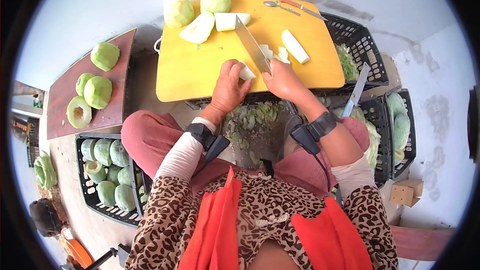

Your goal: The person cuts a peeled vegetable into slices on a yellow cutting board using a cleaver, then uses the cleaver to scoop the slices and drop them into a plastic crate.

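My left hand [228, 87] is closed on a white melon piece [246, 72] near the front edge of the yellow board [200, 72]. Just right of it, my right hand [286, 81] grips the handle of a large knife [251, 45], its broad blade slanting up and left across the board. Small cut melon chunks [281, 54] lie beside the blade. A long melon wedge [295, 46] rests farther right. Behind the blade are a pale melon slab [230, 21], a cut melon half [198, 27] and two peeled melons [215, 0].
Peeled melons [98, 92] sit on a brown board [62, 95] at left. Below it, a black crate [100, 207] holds unpeeled green melons [106, 193]. More crates [372, 55] stand at right, with another knife [356, 92] by them. A spoon [281, 7] and red-handled knife [301, 8] lie on the yellow board.
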### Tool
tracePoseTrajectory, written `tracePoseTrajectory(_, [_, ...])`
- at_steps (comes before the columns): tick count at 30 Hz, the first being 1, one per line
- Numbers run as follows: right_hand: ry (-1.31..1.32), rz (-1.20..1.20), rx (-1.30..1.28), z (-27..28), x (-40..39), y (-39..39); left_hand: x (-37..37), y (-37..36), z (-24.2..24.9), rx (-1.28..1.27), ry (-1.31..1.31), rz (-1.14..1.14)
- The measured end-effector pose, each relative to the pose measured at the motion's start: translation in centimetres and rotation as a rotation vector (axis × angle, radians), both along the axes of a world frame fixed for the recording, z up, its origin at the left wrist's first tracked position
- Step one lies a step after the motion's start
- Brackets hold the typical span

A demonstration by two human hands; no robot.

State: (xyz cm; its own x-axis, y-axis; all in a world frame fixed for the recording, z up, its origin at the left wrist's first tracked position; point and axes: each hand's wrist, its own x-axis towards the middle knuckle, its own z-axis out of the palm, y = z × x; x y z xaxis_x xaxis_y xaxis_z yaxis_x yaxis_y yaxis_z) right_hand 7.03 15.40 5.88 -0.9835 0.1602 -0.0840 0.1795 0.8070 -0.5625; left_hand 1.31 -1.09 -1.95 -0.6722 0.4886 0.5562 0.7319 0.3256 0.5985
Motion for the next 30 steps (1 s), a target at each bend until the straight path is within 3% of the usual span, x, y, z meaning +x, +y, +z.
tracePoseTrajectory(7, [0.074,0.044,0.008,3.0,2.7,-1.3,0.1,0.0,-0.5,0.04,-0.035,0.016])
tracePoseTrajectory(13, [-0.047,0.145,0.06,4.1,4.1,-2.0,0.1,0.1,-0.3,0.032,-0.02,0.015])
tracePoseTrajectory(23, [-0.127,0.214,0.092,3.8,3.0,-2.4,0.1,0.0,-0.3,0.066,-0.078,0.012])
tracePoseTrajectory(30, [-0.056,0.211,0.212,0.4,0.6,-3.1,-0.1,-0.1,-0.2,0.039,-0.122,0.017])
